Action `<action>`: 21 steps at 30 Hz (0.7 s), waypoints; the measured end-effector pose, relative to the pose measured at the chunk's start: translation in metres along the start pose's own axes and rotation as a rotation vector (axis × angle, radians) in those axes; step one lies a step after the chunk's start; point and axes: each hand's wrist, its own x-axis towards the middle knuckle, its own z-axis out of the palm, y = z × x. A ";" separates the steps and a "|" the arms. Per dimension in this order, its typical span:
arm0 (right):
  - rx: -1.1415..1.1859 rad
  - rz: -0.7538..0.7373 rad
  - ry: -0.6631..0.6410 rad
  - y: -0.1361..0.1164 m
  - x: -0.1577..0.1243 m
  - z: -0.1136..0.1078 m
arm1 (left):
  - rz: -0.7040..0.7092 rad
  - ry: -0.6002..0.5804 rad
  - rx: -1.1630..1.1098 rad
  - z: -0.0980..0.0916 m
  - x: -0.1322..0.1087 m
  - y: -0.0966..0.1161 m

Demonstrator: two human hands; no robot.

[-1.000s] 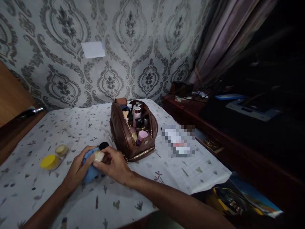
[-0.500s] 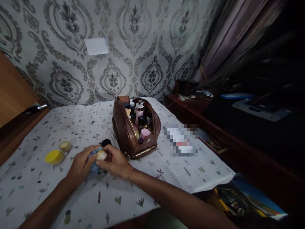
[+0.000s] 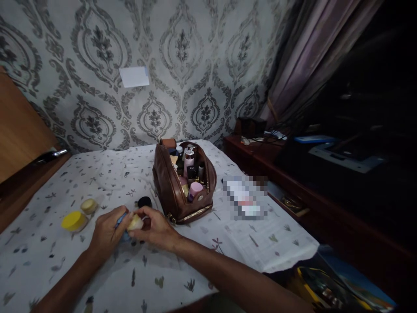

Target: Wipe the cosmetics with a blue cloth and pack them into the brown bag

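My left hand (image 3: 109, 230) is closed around a blue cloth (image 3: 123, 225), which is pressed against a small pale-yellow jar (image 3: 135, 223). The fingers of my right hand (image 3: 156, 228) pinch this jar from the other side, just above the table. Behind the hands stands a jar with a black lid (image 3: 144, 202), partly hidden. To the left of my left hand sit a jar with a bright yellow lid (image 3: 73, 221) and a smaller pale-yellow-lidded jar (image 3: 89, 206). An open brown cosmetic bag (image 3: 166, 187) stands beyond my right hand.
In the bag are several bottles, among them a pink-lidded jar (image 3: 195, 190). A white patterned cloth (image 3: 110, 174) covers the table. A blurred-out item (image 3: 244, 198) lies right of the bag. A dark red desk (image 3: 254, 152) borders the right side.
The view has tilted slightly, so the scene sits a little lower. Both hands stay together at the small jar, which has turned slightly between the fingers.
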 end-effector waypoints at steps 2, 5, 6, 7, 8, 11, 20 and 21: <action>0.045 -0.005 -0.008 -0.001 0.000 0.001 | -0.062 0.003 -0.024 0.001 -0.001 0.000; 0.117 -0.026 0.016 -0.004 0.001 0.003 | -0.162 0.020 -0.076 0.002 -0.001 0.001; 0.138 -0.042 0.033 -0.005 0.001 0.004 | -0.189 0.025 -0.101 0.003 0.000 0.002; 0.158 -0.063 0.051 -0.007 0.001 0.004 | -0.209 0.029 -0.127 0.004 0.000 0.003; 0.174 -0.088 0.068 -0.008 0.001 0.004 | -0.227 0.029 -0.155 0.006 0.001 0.004; 0.140 -0.181 0.118 -0.011 -0.001 0.004 | -0.277 -0.009 -0.253 0.010 0.002 0.007; -0.215 -0.320 0.272 -0.009 -0.006 0.002 | -0.382 -0.108 -0.362 0.006 0.009 0.015; -0.227 -0.325 0.279 -0.010 -0.006 0.003 | -0.373 -0.112 -0.352 0.005 0.011 0.015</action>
